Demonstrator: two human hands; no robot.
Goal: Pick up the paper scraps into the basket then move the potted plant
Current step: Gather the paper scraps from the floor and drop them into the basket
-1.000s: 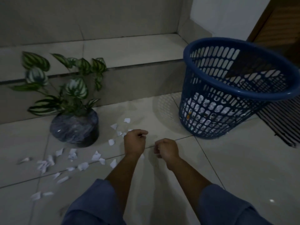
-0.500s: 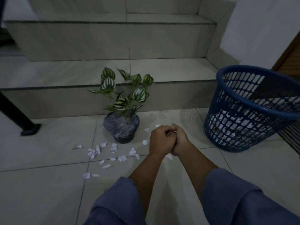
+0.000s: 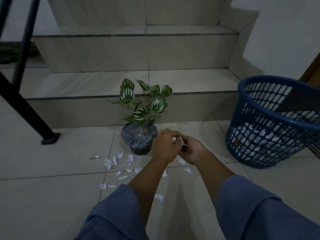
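Several white paper scraps (image 3: 110, 162) lie scattered on the tiled floor in front of a potted plant (image 3: 139, 140) with striped green leaves in a dark pot. My left hand (image 3: 164, 147) and my right hand (image 3: 192, 150) are pressed together just right of the pot, above the floor, with white scraps (image 3: 179, 141) pinched between their fingers. A blue plastic basket (image 3: 270, 135) stands at the right, tilted toward me, with white scraps showing through its mesh at the bottom.
Tiled steps (image 3: 138, 84) rise right behind the plant. A black metal leg (image 3: 26, 108) slants down to a foot at the left. A wooden door edge (image 3: 311, 70) shows at the far right. Blue sleeves cover both forearms.
My hands came together from apart and now hold scraps between them. The view pulled back and up, so the plant and basket look smaller and the steps and black leg came into view.
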